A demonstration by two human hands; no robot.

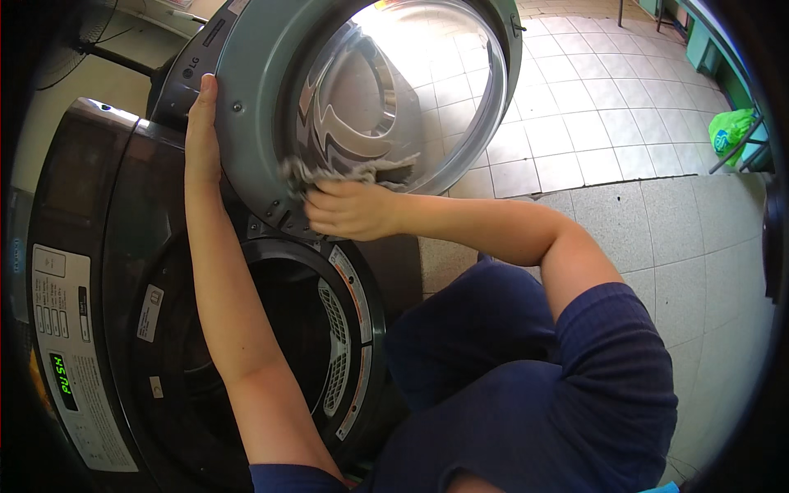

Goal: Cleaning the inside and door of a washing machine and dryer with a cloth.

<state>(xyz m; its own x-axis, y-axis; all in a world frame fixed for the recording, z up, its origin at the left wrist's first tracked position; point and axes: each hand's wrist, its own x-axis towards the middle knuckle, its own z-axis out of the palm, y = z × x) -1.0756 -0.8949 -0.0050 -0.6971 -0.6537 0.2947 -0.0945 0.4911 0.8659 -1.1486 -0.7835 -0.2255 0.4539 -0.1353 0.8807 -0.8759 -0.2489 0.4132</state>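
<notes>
An LG front-loading laundry machine (117, 203) stands at the left, its round door (246, 117) swung wide at the top. My left hand (203, 132) rests on the door's outer edge, thumb upward; its other fingers are hidden behind the rim. Bunched in my right hand (351, 209) is a grey cloth (388, 169), which lies against the lower part of the door's inner frame, beside the clear bowl-shaped door glass (444, 117). Below the door, the machine's dark drum opening (277, 333) shows, partly covered by my left forearm.
A control panel (80, 363) with a lit display faces up at the far left. A fan (74, 43) stands at the upper left. Tiled floor (573, 111) extends right, with a step edge across it. A green plastic bag (730, 135) sits by metal legs at the right.
</notes>
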